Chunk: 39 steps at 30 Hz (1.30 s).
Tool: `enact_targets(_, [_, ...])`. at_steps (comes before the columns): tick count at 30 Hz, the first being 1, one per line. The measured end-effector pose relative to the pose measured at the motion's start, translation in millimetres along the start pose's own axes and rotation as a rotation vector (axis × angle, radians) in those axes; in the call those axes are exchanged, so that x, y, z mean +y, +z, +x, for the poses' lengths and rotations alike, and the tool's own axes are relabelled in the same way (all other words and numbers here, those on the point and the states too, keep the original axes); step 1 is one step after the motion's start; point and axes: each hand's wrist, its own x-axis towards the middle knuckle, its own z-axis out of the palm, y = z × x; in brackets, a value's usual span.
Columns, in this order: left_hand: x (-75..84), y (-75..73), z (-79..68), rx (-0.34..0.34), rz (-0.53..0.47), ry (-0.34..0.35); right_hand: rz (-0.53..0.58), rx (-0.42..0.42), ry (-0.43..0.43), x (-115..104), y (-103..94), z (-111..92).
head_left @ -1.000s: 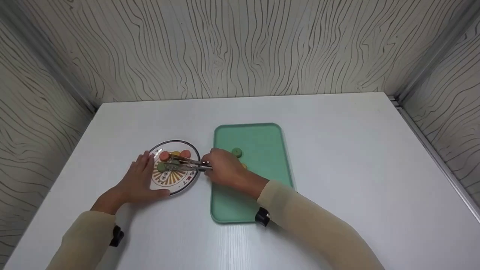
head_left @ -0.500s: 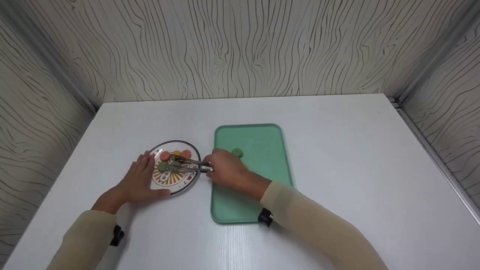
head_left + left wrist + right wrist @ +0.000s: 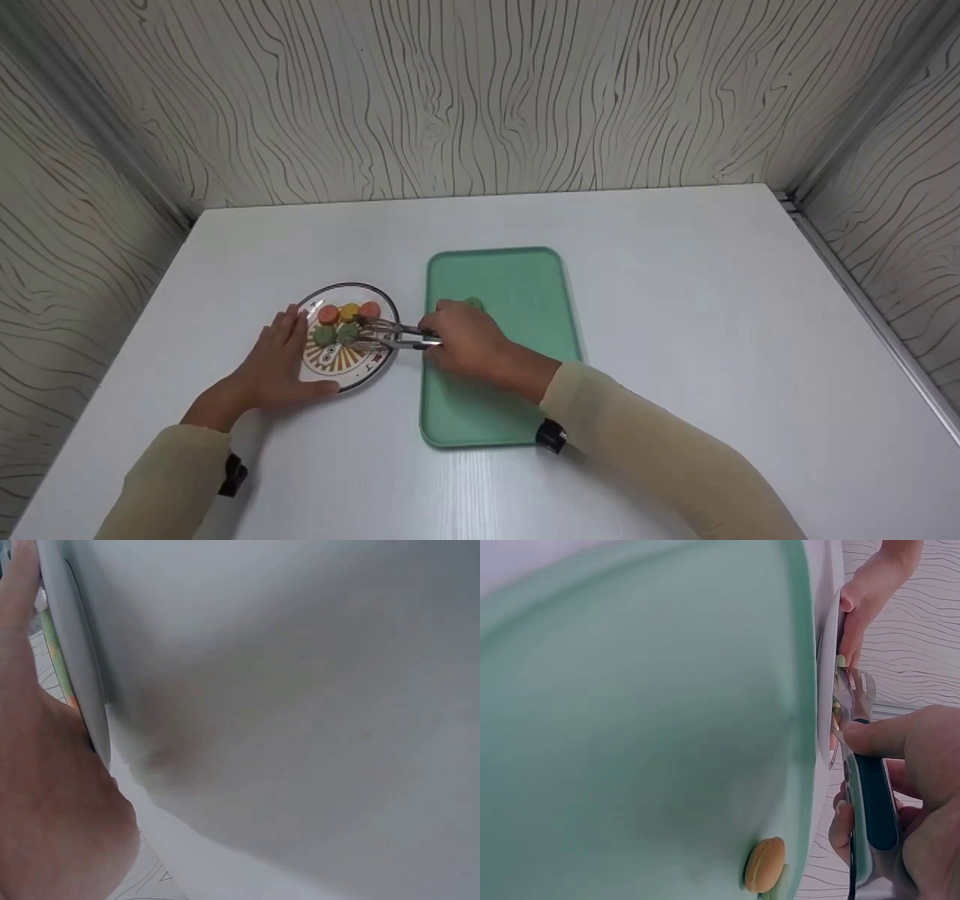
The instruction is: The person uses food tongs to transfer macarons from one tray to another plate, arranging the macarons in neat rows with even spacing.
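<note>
My left hand spreads its fingers and thumb along the left rim of a round patterned plate. On the plate lie two orange-red macarons, a yellow macaron and two green macarons. My right hand grips metal tongs with dark handle grips. The tongs' arms are apart, their tips over the plate's right half, beside the nearer green macaron. Nothing shows pinched between the tips. In the right wrist view, the thumb presses along the tongs' upper handle.
A green rectangular tray lies right of the plate, under my right hand. A green macaron shows past the hand, and a yellow macaron sits near the tray's edge. Patterned panels stand behind the white table.
My right hand and the tongs have drawn back to the right, and the tips have come away from the green macaron, which stays on the plate. The left hand has not moved.
</note>
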Motion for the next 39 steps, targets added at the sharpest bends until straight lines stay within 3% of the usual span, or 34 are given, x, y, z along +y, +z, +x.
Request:
enact_targets(11, [-0.7,2.9,-3.4,0.000,0.005,-0.010,-0.011,-0.033,0.021,-2,-9.7,-14])
enact_targets(17, [-0.5,2.8,-2.9,0.004,0.006,-0.004,0.023,-0.004,0.021,2,-14.7,-25])
enact_targets(27, [-0.5,3.0,-5.0,0.001,-0.006,-0.010,0.053,0.106,-0.043,24,-25.3,-51])
enact_targets(39, [2.0,-0.2,-0.3,-0.015,-0.002,-0.006,0.087,0.144,0.045,56,-44.5,-84])
